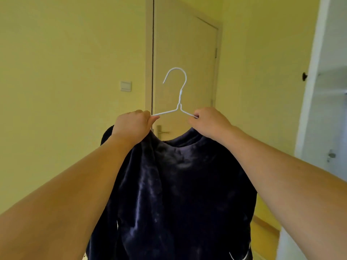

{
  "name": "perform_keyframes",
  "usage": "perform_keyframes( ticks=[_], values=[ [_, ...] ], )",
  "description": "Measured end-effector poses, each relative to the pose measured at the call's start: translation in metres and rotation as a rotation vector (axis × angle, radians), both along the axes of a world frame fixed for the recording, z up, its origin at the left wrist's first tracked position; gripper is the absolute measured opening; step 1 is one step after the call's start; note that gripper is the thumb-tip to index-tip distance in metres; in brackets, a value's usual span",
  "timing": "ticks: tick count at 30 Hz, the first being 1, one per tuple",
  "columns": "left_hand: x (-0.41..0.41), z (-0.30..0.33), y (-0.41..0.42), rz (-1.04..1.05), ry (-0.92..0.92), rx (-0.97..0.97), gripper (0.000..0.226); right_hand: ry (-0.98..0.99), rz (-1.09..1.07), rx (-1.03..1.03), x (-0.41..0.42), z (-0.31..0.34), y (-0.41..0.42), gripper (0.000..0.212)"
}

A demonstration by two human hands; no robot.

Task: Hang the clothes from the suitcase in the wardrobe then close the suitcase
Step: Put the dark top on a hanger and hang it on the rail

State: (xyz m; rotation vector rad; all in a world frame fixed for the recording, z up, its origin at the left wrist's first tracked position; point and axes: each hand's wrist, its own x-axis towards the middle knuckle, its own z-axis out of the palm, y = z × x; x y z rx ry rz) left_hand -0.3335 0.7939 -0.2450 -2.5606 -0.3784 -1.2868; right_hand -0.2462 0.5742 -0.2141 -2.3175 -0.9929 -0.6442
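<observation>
Both arms stretched forward from the bottom corners of the frame, meeting at centre. Left hand (pixel 134 124) curled closed, pinching the left arm of a white wire hanger (pixel 178 98) together with the shoulder of a dark navy fleece top (pixel 180 184). Right hand (pixel 206 121) likewise curled, fingers closed on the hanger's right arm where it meets the garment's other shoulder. Hanger upright, hook at top, opening toward the left of the frame, its neck and hook standing bare above the hands. Navy top draped below, neckline sagging between the two hands, body hanging down through the centre to the bottom edge; one sleeve bunched behind the left wrist, a thin white trim line showing at lower right of the garment.

Behind, at upper centre, a pale door (pixel 187 53) in its frame, metal door handle (pixel 162 131) peeking just above the collar. Light switch (pixel 125 86) on the yellow wall (pixel 65 62), left of the door frame. Along the right edge of the frame, a white panel (pixel 309 109) with a small dark knob (pixel 304 76); whether this belongs to the wardrobe, impossible to tell. Strip of wooden floor (pixel 262 235) at lower right, beside the garment's hem.
</observation>
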Motion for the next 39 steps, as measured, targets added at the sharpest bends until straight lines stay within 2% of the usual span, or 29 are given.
perform_keyframes(
  ticks=[5,9,12,16,18,21,24,25,27,29,31,35,39],
  values=[
    [0.024,0.045,-0.058,-0.134,-0.064,0.087,0.041,-0.128,-0.207,-0.022,-0.007,0.047,-0.074,0.049],
    [0.040,0.080,-0.121,-0.310,-0.091,0.110,0.030,-0.242,-0.487,-0.064,-0.019,0.078,-0.145,0.059],
    [0.051,0.098,-0.178,-0.465,-0.087,0.081,0.024,-0.276,-0.731,-0.056,-0.029,0.088,-0.205,0.060],
    [0.060,0.106,-0.258,-0.646,-0.059,0.017,0.018,-0.258,-0.917,-0.063,-0.045,0.089,-0.277,0.054],
    [0.063,0.105,-0.297,-0.697,-0.015,0.013,0.019,-0.217,-0.867,-0.050,-0.052,0.088,-0.305,0.046],
    [0.071,0.097,-0.359,-0.835,0.025,0.038,0.020,-0.089,-0.669,0.055,-0.061,0.088,-0.342,0.040],
    [0.082,0.084,-0.406,-0.975,0.077,-0.003,0.023,0.171,-0.529,0.210,-0.069,0.086,-0.380,0.021],
    [0.086,0.079,-0.418,-1.027,0.100,-0.025,0.025,0.271,-0.493,0.252,-0.071,0.085,-0.394,0.022],
    [0.093,0.069,-0.444,-1.120,0.153,-0.060,0.027,0.390,-0.477,0.285,-0.069,0.080,-0.424,0.036],
    [0.103,0.057,-0.478,-1.205,0.173,-0.099,0.026,0.370,-0.557,0.290,-0.064,0.073,-0.457,0.045],
    [0.115,0.041,-0.501,-1.237,0.237,-0.160,0.022,0.327,-0.625,0.335,-0.056,0.065,-0.485,0.042],
    [0.143,0.015,-0.510,-1.142,0.312,-0.207,0.041,0.285,-0.710,0.435,-0.048,0.054,-0.532,0.033],
    [0.164,0.006,-0.527,-0.981,0.289,-0.238,0.017,0.287,-0.700,0.505,-0.040,0.050,-0.560,0.032]
  ],
)
